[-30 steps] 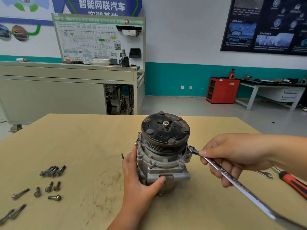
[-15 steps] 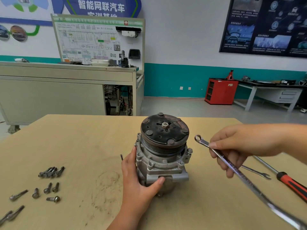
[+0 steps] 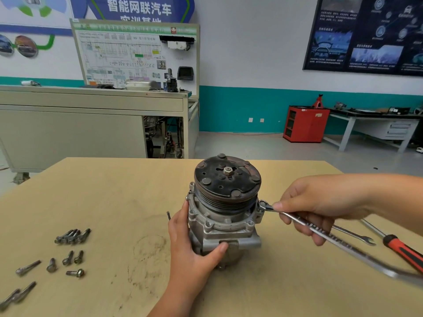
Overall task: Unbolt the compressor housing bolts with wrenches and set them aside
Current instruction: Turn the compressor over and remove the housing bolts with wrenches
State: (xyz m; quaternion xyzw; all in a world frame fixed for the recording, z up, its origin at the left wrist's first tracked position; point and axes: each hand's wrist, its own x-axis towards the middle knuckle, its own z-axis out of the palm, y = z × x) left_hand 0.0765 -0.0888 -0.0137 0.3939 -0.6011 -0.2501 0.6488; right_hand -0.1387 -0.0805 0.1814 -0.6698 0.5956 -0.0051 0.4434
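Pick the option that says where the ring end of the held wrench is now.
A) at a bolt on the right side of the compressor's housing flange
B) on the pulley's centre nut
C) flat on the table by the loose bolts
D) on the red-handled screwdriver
A: the right hand holds the wrench with its ring end at the compressor flange's right edge; the centre nut is bare.

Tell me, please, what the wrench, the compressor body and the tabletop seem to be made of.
Wrench: polished steel, probably chrome-plated; it shines with bright mirror glints.
Compressor body: dull grey cast metal, likely aluminium; matte, slightly rough surface with moulded ribs.
Tabletop: pale wood board, perhaps plywood or fibreboard; flat matte tan, scuffed with a dark ring mark.
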